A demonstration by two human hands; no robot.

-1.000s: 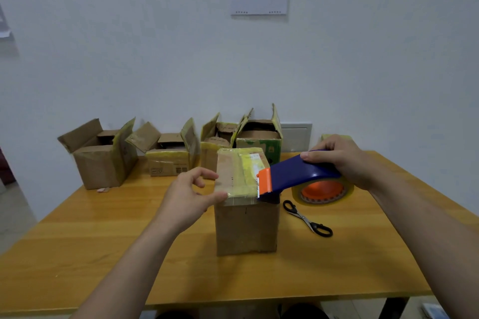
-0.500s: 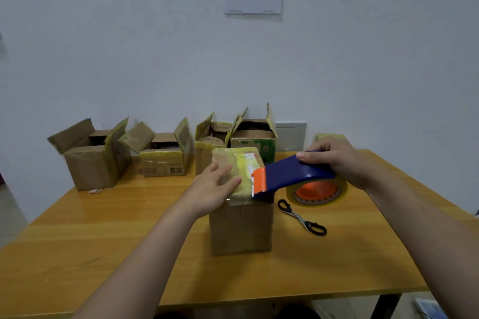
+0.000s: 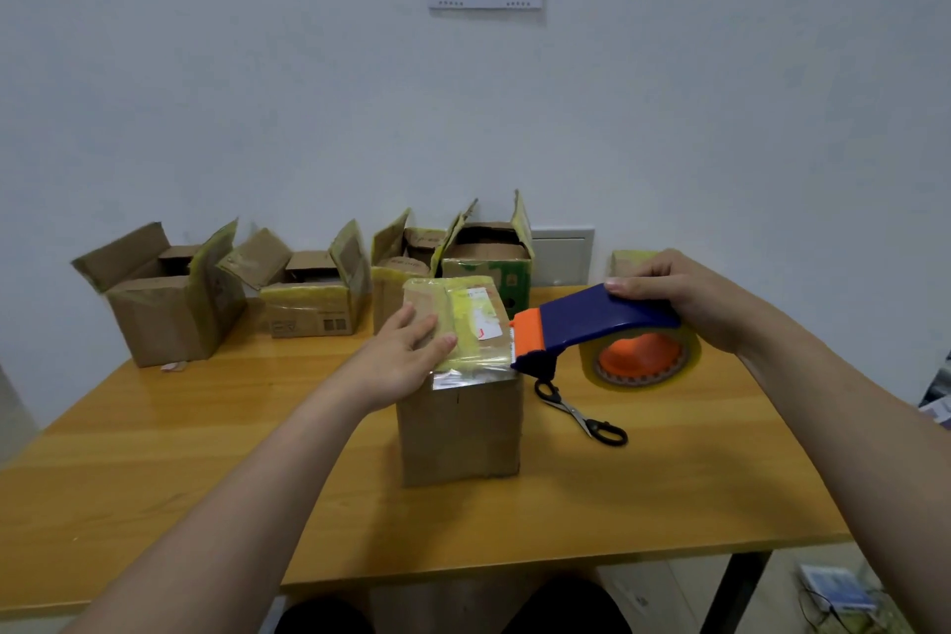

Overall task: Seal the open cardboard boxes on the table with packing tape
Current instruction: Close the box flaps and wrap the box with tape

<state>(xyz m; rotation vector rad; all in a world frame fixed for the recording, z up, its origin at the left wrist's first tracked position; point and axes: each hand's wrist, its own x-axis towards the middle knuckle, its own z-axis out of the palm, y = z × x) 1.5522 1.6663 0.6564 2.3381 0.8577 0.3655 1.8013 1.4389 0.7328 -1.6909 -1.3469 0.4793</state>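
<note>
Step in hand, by judgement: cutting off and smoothing a strip on the centre box (image 3: 458, 432), a small upright carton of brown corrugated cardboard standing mid-frame on the wooden table (image 3: 206, 453), flaps closed. Left hand (image 3: 404, 358) lies flat on the left half of the box top, fingers straight, palm down, gripping nothing; likely purpose is to hold the flaps shut and rub the tape down. Right hand (image 3: 684, 296), right of centre, wraps over the curved back of the tape dispenser (image 3: 602, 319), fingers curled round its smooth blue plastic shell. Orange cutter end of the dispenser meets the box's upper right edge, probably set there so the blade can sever the film at the corner. Tape roll (image 3: 643, 360), clear yellowish film on an orange hub, sits just right of the box. Box top carries glossy, wrinkled layers of yellowed tape (image 3: 463, 324) over a white label; a shiny strip folds over the near top edge. Box sides matte, creased, slightly dented. Scissors (image 3: 581, 412), black-handled, lie on the table just right of the box, below the dispenser. Row of open boxes (image 3: 159, 294) along the wall, left to centre of frame, flaps up, old tape on their rims: not yet sealed. Estimate: most of the task remains.
</note>
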